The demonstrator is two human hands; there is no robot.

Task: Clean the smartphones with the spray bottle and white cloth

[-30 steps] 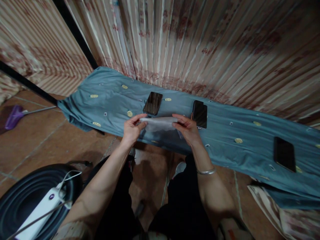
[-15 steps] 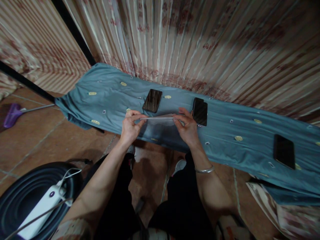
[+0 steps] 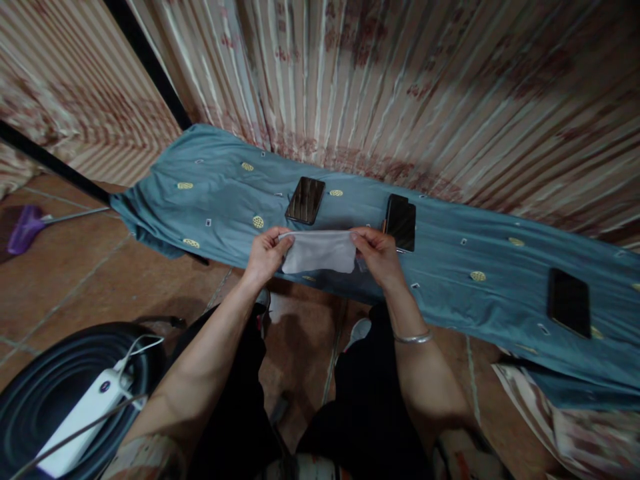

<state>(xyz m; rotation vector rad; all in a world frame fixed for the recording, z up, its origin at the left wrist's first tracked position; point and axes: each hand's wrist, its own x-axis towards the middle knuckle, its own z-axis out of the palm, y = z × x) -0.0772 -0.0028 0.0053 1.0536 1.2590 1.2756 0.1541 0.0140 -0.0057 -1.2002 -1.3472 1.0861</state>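
A small pale grey cloth (image 3: 320,253) hangs stretched between my two hands, above the front edge of the blue-green sheet. My left hand (image 3: 267,252) pinches its upper left corner between thumb and fingers. At the upper right corner, my right hand (image 3: 380,252) pinches it in the same way; a bracelet circles that wrist. Beyond the cloth, slightly left, lies a dark phone (image 3: 305,200) with a glossy screen. Another phone (image 3: 401,223) rests just past my right hand, with an orange-brown edge showing beside it.
The patterned sheet (image 3: 475,247) covers a long low surface, with a third phone (image 3: 569,302) at its right. Striped curtains (image 3: 320,87) hang behind. On the tiled floor, left, are a coiled black hose (image 3: 30,373), a white power strip (image 3: 75,427) and a purple brush head (image 3: 27,229).
The cloth was seen nearly edge-on and now hangs down with its flat face showing. My right hand has shifted slightly right and its raised fingers have closed onto the cloth's edge.
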